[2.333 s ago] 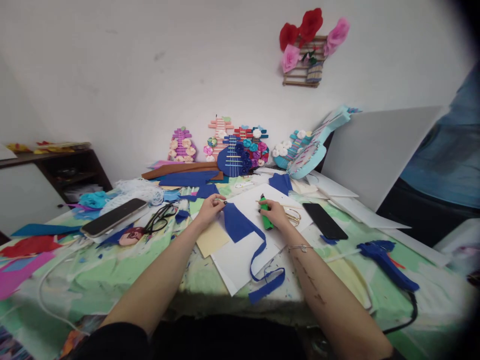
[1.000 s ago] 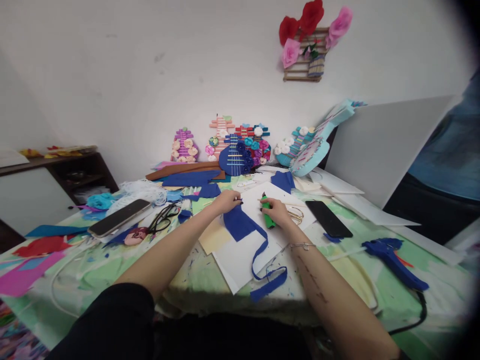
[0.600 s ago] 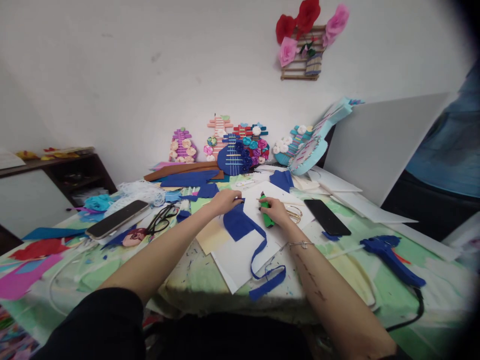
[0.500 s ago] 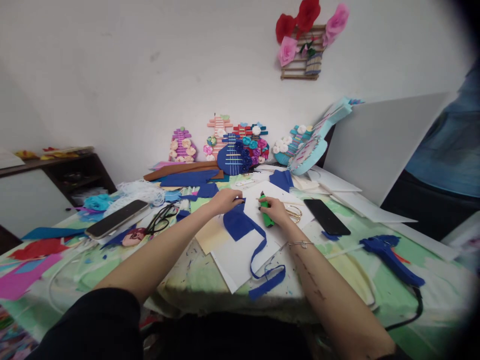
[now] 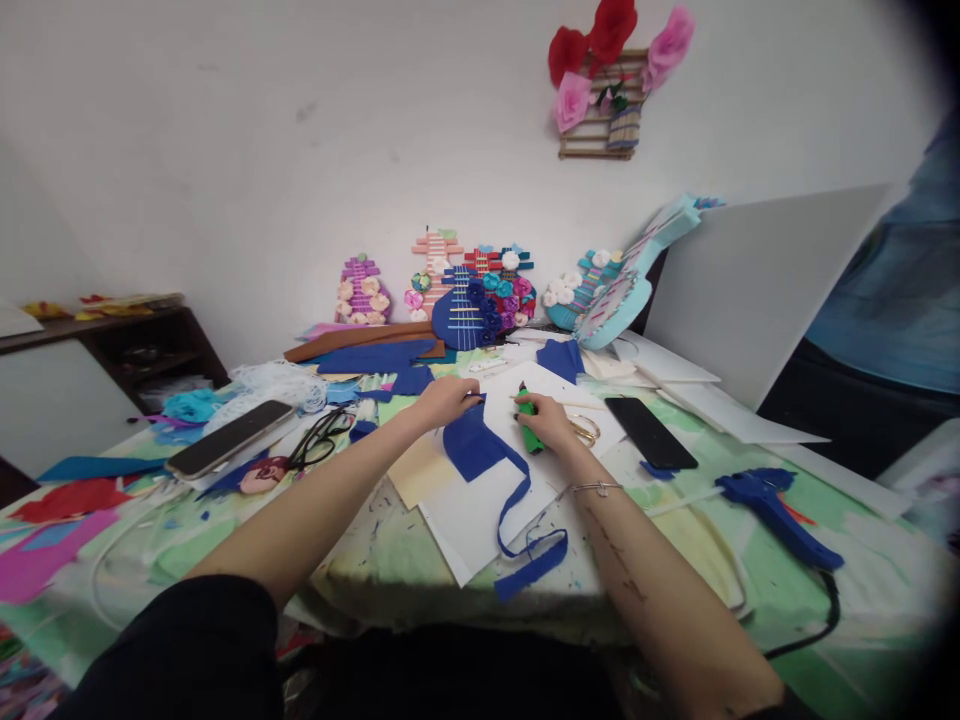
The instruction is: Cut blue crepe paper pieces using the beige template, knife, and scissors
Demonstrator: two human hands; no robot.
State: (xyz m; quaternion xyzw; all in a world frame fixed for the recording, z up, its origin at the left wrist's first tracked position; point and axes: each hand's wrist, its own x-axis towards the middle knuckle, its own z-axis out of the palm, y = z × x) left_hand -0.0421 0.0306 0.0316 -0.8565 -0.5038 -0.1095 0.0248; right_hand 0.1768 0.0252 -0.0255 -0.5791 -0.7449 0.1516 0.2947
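My left hand (image 5: 444,399) rests with curled fingers on the top edge of a blue felt piece (image 5: 474,450) that lies on a white sheet (image 5: 480,505). A long blue strip (image 5: 531,555) trails from the felt toward the table's front edge. My right hand (image 5: 549,422) is closed round a green marker (image 5: 529,426), its tip pointing away over the white sheet just right of the felt. Gold-handled scissors (image 5: 585,430) lie right beside my right hand.
A black phone (image 5: 649,433) and a blue glue gun (image 5: 772,505) with its cord lie to the right. Another phone (image 5: 229,437) and black glasses (image 5: 319,437) sit to the left. Decorated craft guitars (image 5: 480,300) line the wall; a white board (image 5: 757,290) leans at right.
My left hand slid right from the felt's left corner to its top edge. The right hand kept its grip on the green marker and barely moved. The camera shifted slightly.
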